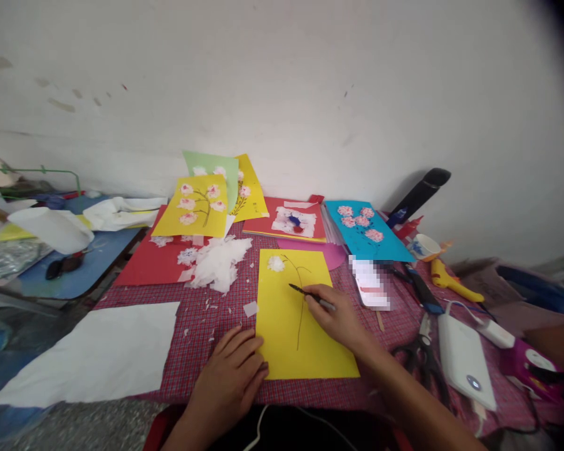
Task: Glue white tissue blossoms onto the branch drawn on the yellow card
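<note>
Writing first: small pale lettering on the blue end of the tall black cylinder [418, 197] at far right, too small to read. Faint dark marks, possibly characters, low on the rear yellow sheet [252, 188] leaning at the far wall; illegible. Screen of the white phone [370, 285], right of centre, pixelated.

Work piece: bright yellow rectangular paper sheet [282, 313], flat at near centre on the red checked cloth [202, 319]. A thin dark stem line curves from its far left part down toward the near edge; one short branch arcs right. One ruffled white tissue flower [276, 264] sits at its far left corner, beside the stem's upper end.

Right hand [336, 315]: fingers pinched around a slim black pen with a grey rear end [297, 288], tip pointing left over the sheet, close to the stem. Contact of tip with paper: cannot tell.

Left hand [235, 369]: fingers extended, close together, tips on the sheet's left edge, holding nothing visible.

Left of the sheet: loose heap of torn white tissue [220, 263].
</note>
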{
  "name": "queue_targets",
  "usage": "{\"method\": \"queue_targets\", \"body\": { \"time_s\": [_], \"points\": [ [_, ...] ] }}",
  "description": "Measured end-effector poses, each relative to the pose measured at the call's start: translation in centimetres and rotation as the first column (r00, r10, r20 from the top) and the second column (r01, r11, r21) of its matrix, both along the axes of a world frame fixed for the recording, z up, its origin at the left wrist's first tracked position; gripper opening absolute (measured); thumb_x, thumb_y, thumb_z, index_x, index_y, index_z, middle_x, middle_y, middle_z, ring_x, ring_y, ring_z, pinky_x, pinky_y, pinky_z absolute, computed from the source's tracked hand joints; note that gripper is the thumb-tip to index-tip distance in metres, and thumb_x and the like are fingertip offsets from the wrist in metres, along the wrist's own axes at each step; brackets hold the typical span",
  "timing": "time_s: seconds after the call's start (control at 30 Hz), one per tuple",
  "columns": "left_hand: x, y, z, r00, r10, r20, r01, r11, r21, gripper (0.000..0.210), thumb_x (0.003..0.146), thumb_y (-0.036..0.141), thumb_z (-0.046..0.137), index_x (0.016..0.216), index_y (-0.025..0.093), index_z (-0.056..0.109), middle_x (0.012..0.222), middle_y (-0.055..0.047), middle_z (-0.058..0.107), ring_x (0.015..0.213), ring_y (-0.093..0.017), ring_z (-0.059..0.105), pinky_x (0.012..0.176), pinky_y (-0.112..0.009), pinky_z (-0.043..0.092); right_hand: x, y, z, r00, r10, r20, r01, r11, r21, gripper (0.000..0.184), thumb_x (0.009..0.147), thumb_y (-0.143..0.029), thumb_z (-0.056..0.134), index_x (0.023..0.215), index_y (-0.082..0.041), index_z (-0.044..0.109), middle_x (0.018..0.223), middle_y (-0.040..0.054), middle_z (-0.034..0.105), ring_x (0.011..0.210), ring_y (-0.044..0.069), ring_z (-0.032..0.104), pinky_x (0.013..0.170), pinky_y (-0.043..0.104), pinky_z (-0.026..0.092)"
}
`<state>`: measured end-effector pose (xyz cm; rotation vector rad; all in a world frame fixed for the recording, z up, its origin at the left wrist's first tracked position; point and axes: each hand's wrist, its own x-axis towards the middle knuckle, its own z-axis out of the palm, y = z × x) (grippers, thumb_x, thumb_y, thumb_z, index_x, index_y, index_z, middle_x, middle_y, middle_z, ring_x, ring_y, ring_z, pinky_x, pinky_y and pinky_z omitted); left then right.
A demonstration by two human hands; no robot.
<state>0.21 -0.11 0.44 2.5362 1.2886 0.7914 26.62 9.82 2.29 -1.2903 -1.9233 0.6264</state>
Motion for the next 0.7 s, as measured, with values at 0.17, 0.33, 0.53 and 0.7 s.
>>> {"method": "queue_targets", "body": {
  "time_s": [0.17, 0.33, 0.53, 0.7],
  "points": [
    [-0.1, 0.0, 0.0, 1.000, -0.004, 0.010, 0.004, 1.000, 0.017, 0.012, 0.095, 0.023, 0.055, 0.096, 0.024, 0.067, 0.116, -0.002, 0.070, 0.118, -0.023, 0.060, 0.109, -0.052, 0.043, 1.3, 0.6, -0.5, 0.995, -0.104, -0.005, 0.105, 0.994, 0.015, 0.018, 0.090, -0.026, 0.057, 0.099, -0.024, 0.071, 0.097, 0.0060, 0.077, 0.088, 0.023, 0.072, 0.079, 0.037, 0.057],
    [-0.1, -0.1, -0.1, 1.000, -0.001, -0.002, 0.001, 1.000, 0.002, 0.011, 0.095, 0.023, 0.056, 0.095, 0.023, 0.067, 0.116, -0.002, 0.071, 0.118, -0.024, 0.059, 0.109, -0.053, 0.043, 1.6, 0.6, -1.0, 0.995, -0.099, 0.001, 0.099, 0.995, 0.003, 0.018, 0.090, -0.026, 0.057, 0.101, -0.024, 0.071, 0.099, 0.0060, 0.076, 0.091, 0.023, 0.072, 0.080, 0.037, 0.058],
    [0.1, 0.0, 0.2, 1.000, 0.000, 0.021, -0.001, 1.000, 0.019, 0.012, 0.095, 0.022, 0.055, 0.094, 0.023, 0.067, 0.115, -0.002, 0.071, 0.116, -0.024, 0.060, 0.108, -0.053, 0.044, 0.9, 0.9, -0.7, 0.999, -0.032, -0.021, 0.031, 0.998, -0.052, 0.021, 0.092, -0.026, 0.056, 0.108, -0.024, 0.068, 0.107, 0.0058, 0.074, 0.097, 0.023, 0.070, 0.085, 0.037, 0.057],
    [0.0, 0.0, 0.2, 1.000, 0.002, 0.007, -0.002, 1.000, 0.002, 0.013, 0.095, 0.023, 0.055, 0.096, 0.023, 0.068, 0.115, -0.003, 0.071, 0.117, -0.024, 0.060, 0.109, -0.052, 0.043, 0.5, 1.3, 0.6, 0.997, 0.066, 0.035, -0.066, 0.998, -0.015, 0.020, 0.089, -0.020, 0.056, 0.104, -0.024, 0.069, 0.100, 0.0049, 0.074, 0.091, 0.021, 0.069, 0.082, 0.035, 0.054]
  ]
}}
